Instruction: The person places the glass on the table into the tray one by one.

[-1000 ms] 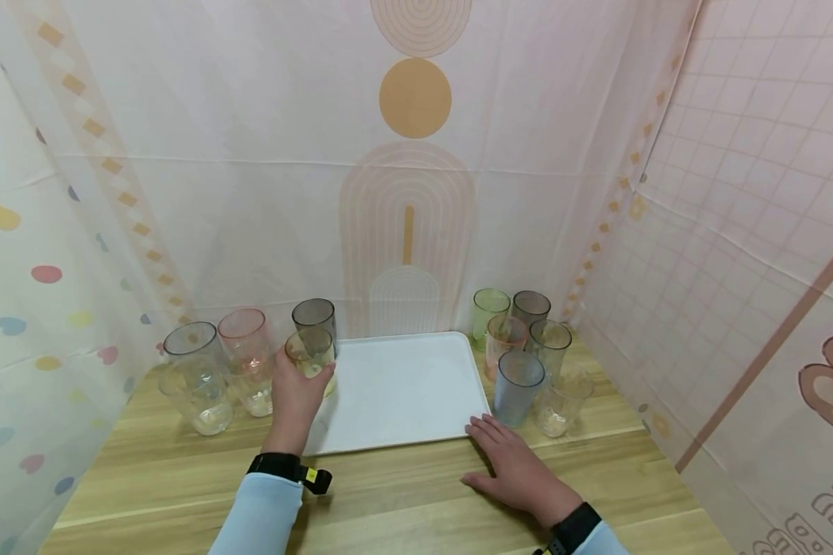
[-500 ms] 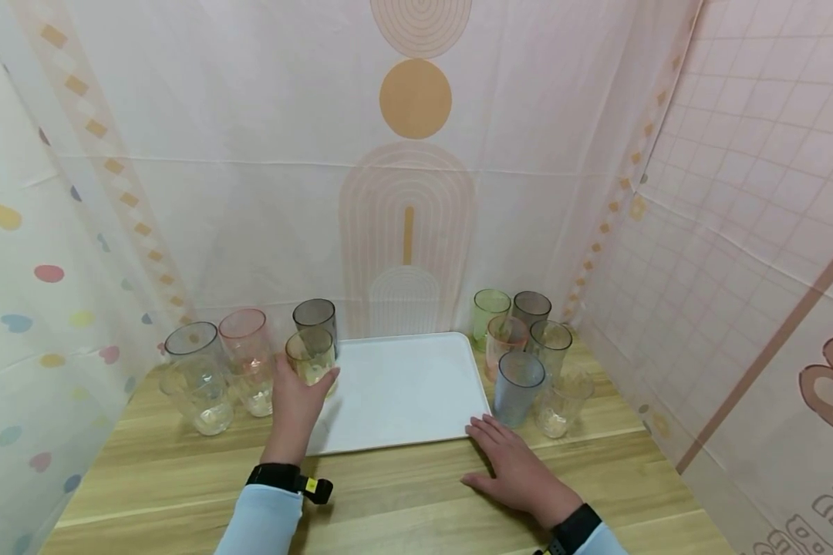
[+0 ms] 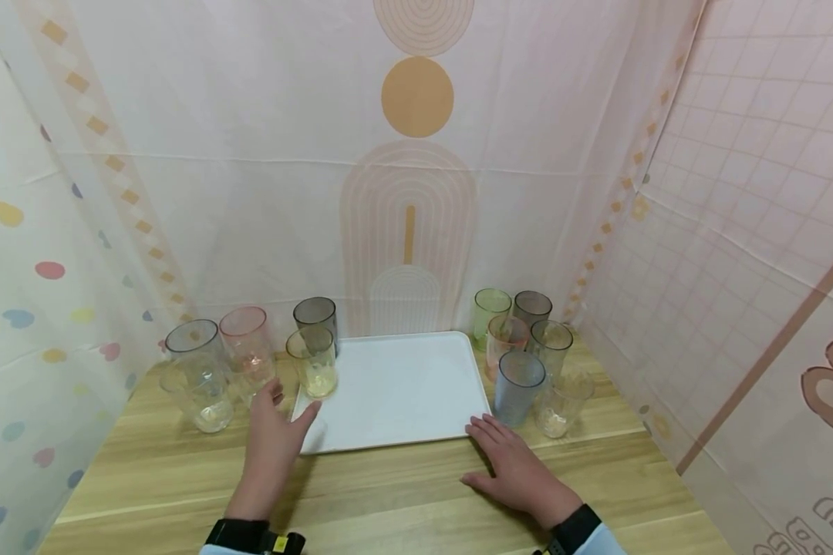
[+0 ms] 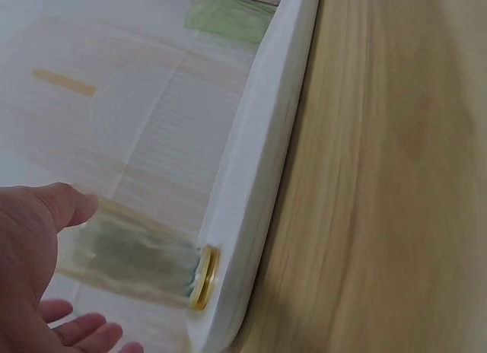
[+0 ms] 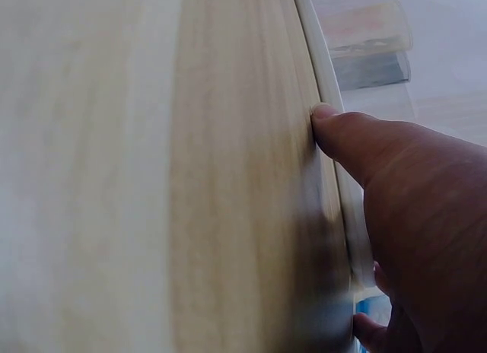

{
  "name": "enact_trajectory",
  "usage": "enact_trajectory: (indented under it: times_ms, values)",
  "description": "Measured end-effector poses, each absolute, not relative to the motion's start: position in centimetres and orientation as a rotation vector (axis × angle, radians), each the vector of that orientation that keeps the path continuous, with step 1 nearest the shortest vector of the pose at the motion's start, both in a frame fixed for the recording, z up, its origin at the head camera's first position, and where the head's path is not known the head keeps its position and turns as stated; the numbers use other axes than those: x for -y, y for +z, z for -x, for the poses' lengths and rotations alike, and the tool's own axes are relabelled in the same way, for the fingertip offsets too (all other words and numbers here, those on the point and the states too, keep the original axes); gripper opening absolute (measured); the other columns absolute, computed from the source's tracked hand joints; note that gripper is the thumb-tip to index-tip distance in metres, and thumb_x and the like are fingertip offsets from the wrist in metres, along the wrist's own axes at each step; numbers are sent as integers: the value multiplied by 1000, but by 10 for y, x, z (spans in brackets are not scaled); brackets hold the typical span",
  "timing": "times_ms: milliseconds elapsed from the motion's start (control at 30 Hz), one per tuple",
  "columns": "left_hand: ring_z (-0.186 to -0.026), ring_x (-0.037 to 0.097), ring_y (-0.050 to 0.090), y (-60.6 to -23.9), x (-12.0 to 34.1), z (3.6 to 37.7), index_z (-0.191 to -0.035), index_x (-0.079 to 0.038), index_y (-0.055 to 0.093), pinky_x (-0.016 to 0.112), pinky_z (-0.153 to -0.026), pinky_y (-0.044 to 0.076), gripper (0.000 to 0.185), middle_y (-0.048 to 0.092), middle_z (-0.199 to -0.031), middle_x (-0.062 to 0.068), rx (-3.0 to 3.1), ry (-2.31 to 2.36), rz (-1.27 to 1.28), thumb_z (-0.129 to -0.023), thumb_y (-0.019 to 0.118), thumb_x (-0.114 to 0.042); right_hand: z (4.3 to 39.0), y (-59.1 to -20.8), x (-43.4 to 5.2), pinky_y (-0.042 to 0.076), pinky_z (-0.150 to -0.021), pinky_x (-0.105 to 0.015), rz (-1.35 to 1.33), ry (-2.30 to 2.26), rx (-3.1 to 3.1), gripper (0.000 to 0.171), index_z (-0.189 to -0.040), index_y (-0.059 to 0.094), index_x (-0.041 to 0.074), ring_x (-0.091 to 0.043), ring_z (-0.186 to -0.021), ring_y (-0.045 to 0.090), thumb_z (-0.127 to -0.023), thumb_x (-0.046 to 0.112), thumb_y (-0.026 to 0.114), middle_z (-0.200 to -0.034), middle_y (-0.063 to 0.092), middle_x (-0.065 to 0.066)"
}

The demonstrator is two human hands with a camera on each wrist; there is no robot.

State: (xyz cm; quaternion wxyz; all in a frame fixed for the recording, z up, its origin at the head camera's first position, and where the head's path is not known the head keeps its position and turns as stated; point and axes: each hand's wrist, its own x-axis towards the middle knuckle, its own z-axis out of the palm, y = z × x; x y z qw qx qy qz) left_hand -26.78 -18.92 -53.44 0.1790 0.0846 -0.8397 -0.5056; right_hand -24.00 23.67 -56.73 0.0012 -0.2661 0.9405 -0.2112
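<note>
A yellow glass [image 3: 311, 362] is seen standing upright in the near left corner of the white tray [image 3: 403, 408], just inside its rim; in the left wrist view the same yellow glass [image 4: 137, 258] appears against the tray's raised edge [image 4: 259, 178]. The left hand [image 3: 272, 432] is held just short of it, apart from the glass, its fingers loosely spread and grasping nothing, the thumb reaching over the tray's near left corner. The right hand [image 3: 517, 470] is laid flat on the wooden table [image 3: 389, 493], fingers straight, with a fingertip [image 5: 326, 113] pressed against the tray's near edge [image 5: 319, 49]. Judged from how things lie, one glass is set on the tray and the rest of the tray is bare; the remaining glasses are yet to be placed. To the left of the tray a grey glass [image 3: 315, 316], a pink glass [image 3: 245, 347], another dark glass [image 3: 193, 344] and a clear glass [image 3: 200, 401] are grouped on the table. To the right a blue glass [image 3: 518, 388], a green glass [image 3: 490, 310], an orange glass [image 3: 505, 343] and a low clear glass [image 3: 562, 405] are clustered with others beside the tray's right edge
</note>
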Motion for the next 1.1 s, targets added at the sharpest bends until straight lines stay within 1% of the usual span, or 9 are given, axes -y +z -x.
enact_trajectory:
  times_ms: [200, 367, 467, 567, 700, 800, 900, 1000, 1100]
  values:
    - [-136, 46, 55, -535, 221, 249, -152, 10, 49, 58, -112, 48, 69, 55, -147, 30, 2290, -1396, -309, -101, 84, -21, 240, -571, -237, 36, -127, -64, 818, -664, -2953, 84, -165, 51, 10, -36, -165, 31, -102, 60, 74, -175, 42, -9]
    - [-126, 35, 59, -541, 255, 244, -146, 6, 56, 27, -93, 48, 59, 57, -143, 23, 2196, -1299, -460, -100, 83, -19, 238, -568, -236, 37, -126, -65, 821, -671, -2958, 83, -165, 51, 9, -38, -164, 32, -103, 58, 75, -175, 43, -11]
    - [-122, 32, 57, -542, 275, 244, -147, 4, 54, 19, -83, 44, 60, 51, -144, 20, 2162, -1239, -550, -101, 82, -23, 238, -566, -235, 36, -126, -66, 820, -681, -2952, 83, -165, 51, 9, -39, -164, 32, -102, 57, 76, -174, 43, -12]
    - [-122, 32, 52, -544, 293, 246, -149, 4, 50, 23, -81, 41, 64, 46, -140, 18, 2140, -1179, -613, -101, 81, -27, 238, -565, -235, 36, -127, -66, 814, -676, -2950, 83, -165, 51, 9, -39, -164, 31, -102, 58, 75, -174, 43, -11]
    - [-126, 35, 46, -548, 313, 250, -151, 3, 44, 38, -89, 39, 74, 42, -139, 21, 2141, -1137, -673, -100, 81, -34, 238, -566, -235, 36, -126, -66, 813, -670, -2943, 83, -164, 51, 9, -39, -164, 32, -102, 59, 75, -174, 43, -11]
    - [-139, 41, 40, -550, 325, 256, -161, 2, 33, 51, -106, 42, 89, 37, -154, 25, 2182, -1196, -647, -99, 83, -40, 238, -566, -236, 36, -126, -66, 817, -671, -2943, 84, -164, 51, 9, -39, -164, 32, -102, 59, 76, -174, 43, -12]
    - [-155, 45, 32, -553, 333, 264, -171, 0, 20, 62, -124, 36, 105, 27, -169, 28, 2234, -1281, -589, -99, 83, -43, 239, -566, -236, 36, -126, -66, 814, -666, -2946, 84, -164, 51, 8, -39, -164, 32, -102, 58, 76, -174, 43, -12]
    - [-161, 48, 26, -556, 337, 271, -173, -1, 15, 65, -130, 29, 109, 22, -175, 28, 2243, -1348, -544, -99, 84, -40, 239, -565, -235, 36, -126, -67, 808, -664, -2947, 84, -165, 51, 9, -39, -164, 32, -102, 59, 76, -175, 42, -11]
    - [-162, 47, 26, -559, 339, 275, -173, -2, 16, 63, -132, 27, 107, 24, -176, 26, 2227, -1379, -538, -99, 85, -39, 239, -565, -235, 36, -126, -67, 809, -666, -2943, 84, -165, 51, 9, -39, -164, 31, -102, 58, 76, -175, 43, -12]
